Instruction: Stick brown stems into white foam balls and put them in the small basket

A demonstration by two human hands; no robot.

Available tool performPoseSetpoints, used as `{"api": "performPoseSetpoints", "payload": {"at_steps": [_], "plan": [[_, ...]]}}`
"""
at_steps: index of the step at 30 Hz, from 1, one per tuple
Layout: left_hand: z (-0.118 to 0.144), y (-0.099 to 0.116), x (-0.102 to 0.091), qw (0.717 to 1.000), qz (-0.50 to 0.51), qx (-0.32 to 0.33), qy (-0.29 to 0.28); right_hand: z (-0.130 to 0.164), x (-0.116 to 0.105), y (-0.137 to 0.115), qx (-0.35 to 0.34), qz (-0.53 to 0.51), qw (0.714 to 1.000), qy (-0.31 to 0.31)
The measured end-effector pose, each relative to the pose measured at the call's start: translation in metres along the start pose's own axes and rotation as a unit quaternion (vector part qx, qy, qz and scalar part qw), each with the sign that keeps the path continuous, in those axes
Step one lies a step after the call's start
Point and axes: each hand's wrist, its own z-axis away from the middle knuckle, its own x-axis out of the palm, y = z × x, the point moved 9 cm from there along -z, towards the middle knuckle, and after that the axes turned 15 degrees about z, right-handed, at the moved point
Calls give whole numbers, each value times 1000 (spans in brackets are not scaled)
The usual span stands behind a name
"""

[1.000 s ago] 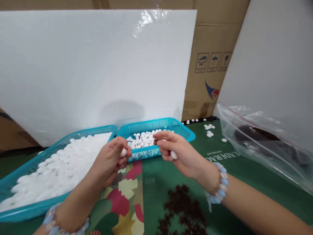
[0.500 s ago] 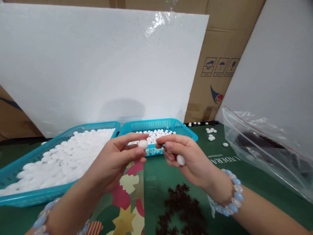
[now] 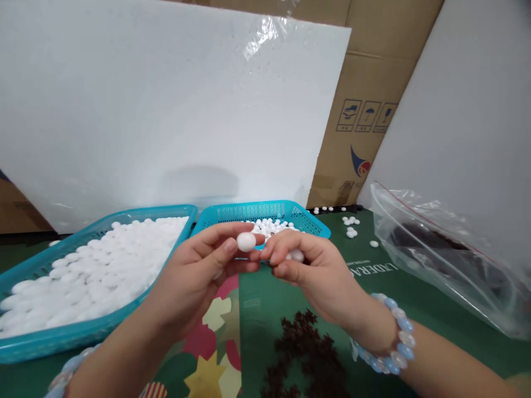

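My left hand [image 3: 203, 265] pinches a smooth white egg-shaped ball [image 3: 246, 242] between thumb and fingers, in front of the baskets. Close against it on the right is my right hand [image 3: 321, 271], its fingertips touching or nearly touching the left fingers. A second white ball [image 3: 296, 255] sits tucked in the curled fingers of that right hand. Whether its fingertips also grip something small is hidden. Below the hands, small dark brown knobbly pieces [image 3: 305, 348] lie in a loose heap on the green surface.
A blue basket [image 3: 53, 348] full of white balls stands at left. Behind my hands is another blue basket [image 3: 317, 225] with white balls. Loose white balls [image 3: 350, 221] lie at the back right, near a clear zip bag [image 3: 418, 276] with dark contents. A white board [image 3: 166, 110] and cardboard box [image 3: 373, 72] stand behind.
My right hand has moved left, closing the gap to my left hand. A small dark thing showed at its fingertips before and is hidden now. The view has shifted slightly.
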Motion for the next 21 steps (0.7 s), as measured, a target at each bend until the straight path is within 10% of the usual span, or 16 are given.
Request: {"api": "performPoseSetpoints", "payload": {"at_steps": [21], "plan": [[0, -10, 0, 999, 45, -20, 2, 3, -4, -28, -114, 244, 962, 37]]}}
